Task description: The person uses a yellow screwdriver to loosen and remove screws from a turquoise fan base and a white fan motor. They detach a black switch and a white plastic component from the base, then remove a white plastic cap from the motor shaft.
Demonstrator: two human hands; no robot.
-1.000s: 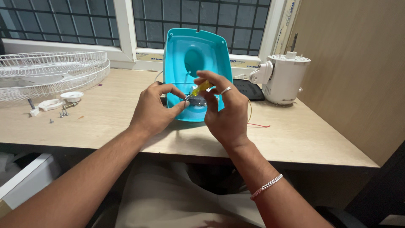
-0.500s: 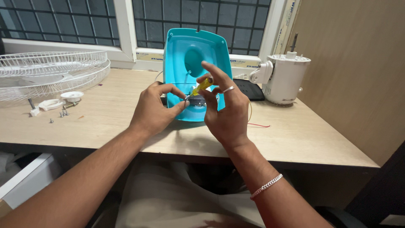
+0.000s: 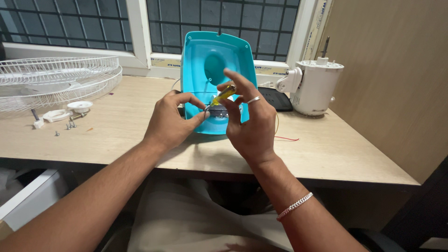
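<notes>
On the wooden counter (image 3: 326,154) by the window, a light, rigid turquoise plastic housing (image 3: 217,60) stood upright, best steadied at its rim, while the left hand (image 3: 170,123) pinched fingers at its base and the right hand (image 3: 252,123) gripped a yellow-handled screwdriver (image 3: 223,94).

The right hand (image 3: 249,123) covers most of the yellow-handled screwdriver (image 3: 223,94); its tip is too small to make out. Both hands hide the lower middle of the turquoise housing (image 3: 205,51). At nine o'clock the wire fan guard (image 3: 56,79) is cut off by the left edge. The small parts (image 3: 65,122) beside it are too small to identify.
</notes>
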